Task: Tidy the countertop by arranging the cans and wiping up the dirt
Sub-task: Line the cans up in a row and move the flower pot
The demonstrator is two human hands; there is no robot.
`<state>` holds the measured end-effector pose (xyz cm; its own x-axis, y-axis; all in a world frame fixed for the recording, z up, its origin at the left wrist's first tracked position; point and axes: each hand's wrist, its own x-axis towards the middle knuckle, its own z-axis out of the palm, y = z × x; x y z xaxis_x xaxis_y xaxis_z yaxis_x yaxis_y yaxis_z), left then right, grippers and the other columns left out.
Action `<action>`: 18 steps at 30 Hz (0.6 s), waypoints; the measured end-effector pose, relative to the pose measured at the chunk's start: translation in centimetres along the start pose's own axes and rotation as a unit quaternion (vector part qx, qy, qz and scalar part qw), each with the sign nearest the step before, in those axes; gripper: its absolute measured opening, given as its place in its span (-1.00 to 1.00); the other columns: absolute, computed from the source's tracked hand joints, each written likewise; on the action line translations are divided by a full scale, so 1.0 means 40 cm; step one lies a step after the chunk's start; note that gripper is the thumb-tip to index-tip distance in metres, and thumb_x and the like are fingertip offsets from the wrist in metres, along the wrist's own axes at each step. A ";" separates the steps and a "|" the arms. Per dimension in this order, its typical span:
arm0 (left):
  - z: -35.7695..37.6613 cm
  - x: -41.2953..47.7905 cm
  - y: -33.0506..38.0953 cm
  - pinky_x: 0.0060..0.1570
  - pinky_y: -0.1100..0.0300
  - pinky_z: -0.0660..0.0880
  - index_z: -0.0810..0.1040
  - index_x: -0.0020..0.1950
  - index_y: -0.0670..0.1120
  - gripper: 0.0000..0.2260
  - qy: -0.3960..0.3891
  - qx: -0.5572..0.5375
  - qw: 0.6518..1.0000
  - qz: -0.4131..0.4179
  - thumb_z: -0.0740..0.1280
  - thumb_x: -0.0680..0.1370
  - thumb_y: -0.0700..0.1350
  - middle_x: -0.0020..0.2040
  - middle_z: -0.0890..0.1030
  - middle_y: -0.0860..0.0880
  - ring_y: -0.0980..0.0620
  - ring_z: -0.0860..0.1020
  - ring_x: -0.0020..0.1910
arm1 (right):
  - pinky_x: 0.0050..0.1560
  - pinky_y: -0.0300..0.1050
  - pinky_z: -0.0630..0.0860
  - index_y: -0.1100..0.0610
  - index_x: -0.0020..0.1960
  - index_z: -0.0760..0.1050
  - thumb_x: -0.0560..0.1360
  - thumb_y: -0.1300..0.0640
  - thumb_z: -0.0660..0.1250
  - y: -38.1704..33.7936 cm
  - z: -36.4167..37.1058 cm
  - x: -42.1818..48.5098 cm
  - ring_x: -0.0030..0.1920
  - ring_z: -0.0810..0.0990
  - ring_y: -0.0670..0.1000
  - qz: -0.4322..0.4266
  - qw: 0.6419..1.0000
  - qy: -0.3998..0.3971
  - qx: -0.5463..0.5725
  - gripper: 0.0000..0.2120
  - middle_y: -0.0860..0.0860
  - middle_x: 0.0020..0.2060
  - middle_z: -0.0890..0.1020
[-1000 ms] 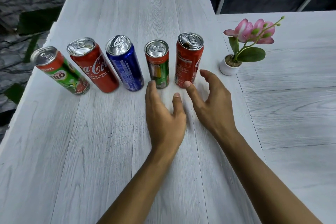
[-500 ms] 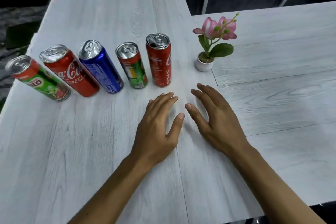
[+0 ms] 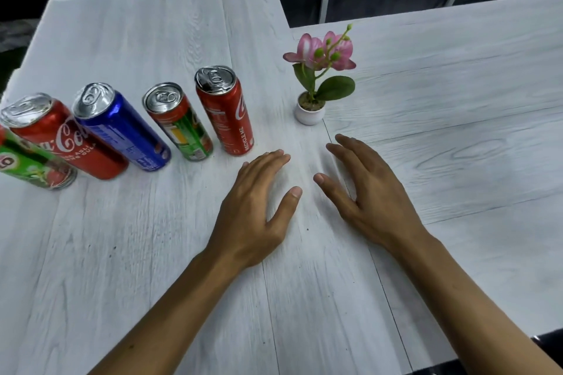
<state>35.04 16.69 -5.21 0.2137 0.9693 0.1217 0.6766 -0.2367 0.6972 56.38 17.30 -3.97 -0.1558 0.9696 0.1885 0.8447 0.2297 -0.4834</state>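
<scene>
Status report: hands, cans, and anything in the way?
Left hand and right hand open, empty, near the countertop. Five cans upright in a row, untouched. Dark specks remain; no cloth visible. Flower pot right of the row.

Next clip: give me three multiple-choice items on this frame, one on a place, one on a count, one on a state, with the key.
1. Where is the flower pot?
A. Right of the can row
B. Between two cans
C. In the sink

2. How many cans show on the counter?
A. Three
B. Five
C. Seven

3. What are the hands doing?
A. Both open, holding nothing
B. Left holds a can
C. Right holds a cloth

Key: 1 A, the pot stands beyond the rightmost red can. 2 B, five stand in a row, the leftmost cut by the frame edge. 3 A, left hand and right hand are spread over bare counter.
</scene>
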 end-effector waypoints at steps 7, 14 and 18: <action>0.009 0.025 0.010 0.53 0.00 0.31 0.33 0.57 0.10 -0.49 0.001 0.000 1.000 -0.004 0.20 0.64 0.21 0.57 0.34 0.17 0.28 0.23 0.55 | 0.47 0.07 0.38 0.11 0.51 0.41 0.62 -0.22 0.23 0.032 -0.004 0.044 0.54 0.33 0.04 0.004 1.000 0.006 0.004 -0.41 0.04 0.53 0.40; 0.020 0.040 0.021 0.52 -0.03 0.31 0.35 0.57 0.05 -0.46 -0.013 0.014 1.000 -0.001 0.22 0.62 0.21 0.58 0.35 0.11 0.18 0.25 0.57 | 0.44 -0.14 0.27 0.14 0.54 0.35 0.59 -0.20 0.32 0.058 0.012 0.120 0.52 0.35 0.03 0.028 0.999 0.006 0.032 -0.36 0.05 0.52 0.41; 0.034 0.048 0.023 0.53 -0.04 0.28 0.37 0.56 0.00 -0.46 -0.017 0.018 1.000 0.015 0.25 0.63 0.18 0.57 0.37 0.08 0.15 0.25 0.58 | 0.42 -0.12 0.31 0.13 0.54 0.36 0.55 -0.21 0.39 0.071 0.026 0.166 0.49 0.38 0.05 0.060 0.996 0.013 0.059 -0.32 0.05 0.50 0.44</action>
<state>37.02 18.24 -5.29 0.2577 0.9590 0.1182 0.6942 -0.2689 0.6676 57.21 24.48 -4.97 -0.0416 0.9886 0.1447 0.7904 0.1212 -0.6005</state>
